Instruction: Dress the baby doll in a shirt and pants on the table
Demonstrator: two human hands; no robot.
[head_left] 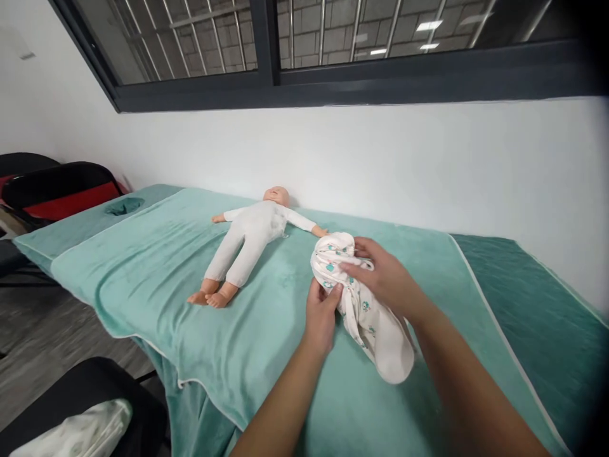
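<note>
Both my hands are on a bunched white baby garment (364, 311) with a small green and pink print, just above the green-covered bed. My left hand (322, 314) grips its lower left side, thumb on top. On its upper right edge, my right hand (380, 273) has its fingers closed over the cloth. Folds hide the garment's exact shape. A baby doll (259, 231) in a white suit lies on its back to the left, arms spread and feet bare. Its outstretched hand (320, 231) is close to the garment's top edge.
A green cover (157, 273) drapes over the bed, which stands against a white wall (356, 165) under a barred window (323, 38). Folding chairs (71, 190) stand at the left. Another printed cloth (80, 431) lies on a black chair (114, 387) at the lower left.
</note>
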